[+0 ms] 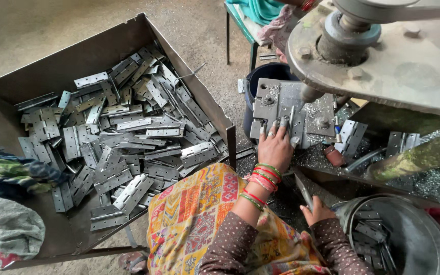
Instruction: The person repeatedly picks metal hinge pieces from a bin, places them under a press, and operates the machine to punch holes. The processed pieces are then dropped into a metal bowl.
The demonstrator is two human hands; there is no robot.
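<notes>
The left hand [276, 146] lies flat, fingers spread, pressing a hinge leaf [292, 114] against the grey steel fixture plate [281, 104] of a press. It is not clenched; the fingertips hold the narrow metal strip down on the plate, directly under the machine's round ram [310, 93]. Red and green bangles [263, 177] ring the wrist just behind that hand.

The right hand [318, 210] is lower and nearer the body, closed around a dark metal lever [303, 189] that slants up toward the left wrist.

Just right of the right hand stands a round metal bucket [408, 237] with grey hinges lying inside. Beyond the left hand's fingertips, behind the plate, sits a dark blue tub [260, 76]. Right of the left hand, a few loose hinges [351, 135] rest among bright metal shavings [423, 181] on the machine bed, and a small reddish block [334, 155] lies close by the thumb side.

Well to the left of both hands, a large rusty sheet-metal bin [92, 53] holds a heap of flat grey hinges [123, 137]. Crumpled cloths [11, 203] hang over its near left corner. A patterned yellow and orange garment [199, 214] covers the lap between the bin and the hands.
</notes>
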